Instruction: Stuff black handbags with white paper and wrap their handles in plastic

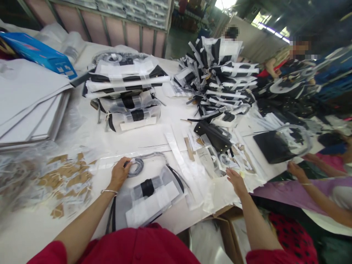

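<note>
My left hand (120, 173) is closed at the edge of a coiled grey strap (136, 168), with a small black piece by its fingertips. Just below lies a grey-and-white handbag (156, 190) in wrapping, with a black band across its middle and a white sheet over its front. Its wrapped handle curves up beside the coil. To the right, my right hand (235, 180) hovers by the table's near edge, fingers apart and nothing visible in them. Close to it are small packets, cards and a clear bag (210, 159). A black rolled bag (213, 136) lies beyond them.
Brown tags (66, 174) with strings are scattered at left, near a stack of white boards (30, 110) and a blue box (38, 53). Wrapped bags (123, 80) are piled at the back, with another pile (231, 84) to their right. A co-worker's hands (298, 170) are near a black handbag (272, 146). Open cartons (224, 227) stand below the table edge.
</note>
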Available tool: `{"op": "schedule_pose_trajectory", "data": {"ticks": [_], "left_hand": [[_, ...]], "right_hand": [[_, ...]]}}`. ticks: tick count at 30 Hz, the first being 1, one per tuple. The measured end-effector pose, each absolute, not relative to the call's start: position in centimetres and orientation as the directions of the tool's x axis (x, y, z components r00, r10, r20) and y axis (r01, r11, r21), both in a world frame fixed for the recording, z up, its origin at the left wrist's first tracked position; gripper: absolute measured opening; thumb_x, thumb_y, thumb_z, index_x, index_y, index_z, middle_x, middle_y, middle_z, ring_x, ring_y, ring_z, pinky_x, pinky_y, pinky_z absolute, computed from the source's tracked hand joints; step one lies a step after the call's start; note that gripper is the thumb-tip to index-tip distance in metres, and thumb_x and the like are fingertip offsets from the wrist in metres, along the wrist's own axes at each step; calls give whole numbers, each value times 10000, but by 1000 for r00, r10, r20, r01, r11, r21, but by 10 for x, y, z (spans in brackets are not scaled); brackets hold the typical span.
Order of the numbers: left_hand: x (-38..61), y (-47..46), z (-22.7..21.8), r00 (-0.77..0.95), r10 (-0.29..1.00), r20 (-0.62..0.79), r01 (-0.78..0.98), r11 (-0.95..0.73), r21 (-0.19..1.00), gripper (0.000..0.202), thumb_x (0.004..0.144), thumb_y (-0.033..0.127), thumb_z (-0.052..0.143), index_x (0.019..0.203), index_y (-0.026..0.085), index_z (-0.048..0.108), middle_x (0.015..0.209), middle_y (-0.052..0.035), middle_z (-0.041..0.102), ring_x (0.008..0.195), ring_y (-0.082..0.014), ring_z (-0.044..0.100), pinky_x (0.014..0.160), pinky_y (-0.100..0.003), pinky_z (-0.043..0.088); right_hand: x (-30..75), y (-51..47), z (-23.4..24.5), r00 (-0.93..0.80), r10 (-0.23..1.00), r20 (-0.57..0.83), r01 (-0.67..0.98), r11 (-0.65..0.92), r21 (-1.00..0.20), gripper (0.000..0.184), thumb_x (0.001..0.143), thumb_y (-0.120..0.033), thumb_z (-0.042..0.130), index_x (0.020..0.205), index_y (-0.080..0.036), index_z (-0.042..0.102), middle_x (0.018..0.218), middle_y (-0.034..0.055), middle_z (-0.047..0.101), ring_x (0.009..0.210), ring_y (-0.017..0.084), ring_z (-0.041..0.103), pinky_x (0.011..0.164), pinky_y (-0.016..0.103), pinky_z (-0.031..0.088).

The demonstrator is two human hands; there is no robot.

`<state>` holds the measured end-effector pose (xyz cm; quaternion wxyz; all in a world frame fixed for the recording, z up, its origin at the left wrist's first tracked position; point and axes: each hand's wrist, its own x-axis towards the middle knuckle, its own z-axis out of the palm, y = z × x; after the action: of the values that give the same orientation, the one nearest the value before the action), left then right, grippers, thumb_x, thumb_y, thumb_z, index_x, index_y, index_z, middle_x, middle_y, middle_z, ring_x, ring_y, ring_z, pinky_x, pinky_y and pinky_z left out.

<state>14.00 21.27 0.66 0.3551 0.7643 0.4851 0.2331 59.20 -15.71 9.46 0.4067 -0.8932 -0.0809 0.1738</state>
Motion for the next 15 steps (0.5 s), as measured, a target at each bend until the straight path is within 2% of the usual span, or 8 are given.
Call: {"op": "schedule_pose_trajectory", "data": {"ticks": [3,6,11,15], "left_hand": [[140,213,10,420,908,2,574,-267,774,292,811,473,485,909,227,608,924,-33,688,879,-218,631,840,-335,485],[141,213,14,411,912,-9,578,-253,776,310,812,501,488,904,232,611,926,-29,697,879,-221,634,847,-339,489],[142,212,17,400,917,-9,581,-246,776,343,809,541,485,893,234,613,920,-26,705,890,-225,636,850,-337,496],[142,212,16,395,918,-20,589,-237,773,334,795,529,493,898,234,610,932,-30,708,883,-227,636,850,-346,495]], "right_hand": [[605,-150,88,843,348,-410,-116,-627,-770,473,479,-534,767,792,-182,724,891,103,744,869,263,687,838,432,550],[611,-149,89,788,380,-484,-179,-611,-771,424,454,-473,820,729,-169,712,831,92,730,822,248,683,831,439,559],[610,-154,93,756,425,-497,-203,-570,-796,377,482,-462,838,676,-178,683,746,54,695,787,233,665,822,457,577],[604,-151,91,779,407,-477,-207,-552,-808,342,483,-435,840,669,-195,682,770,57,705,786,229,659,780,443,594]]}}
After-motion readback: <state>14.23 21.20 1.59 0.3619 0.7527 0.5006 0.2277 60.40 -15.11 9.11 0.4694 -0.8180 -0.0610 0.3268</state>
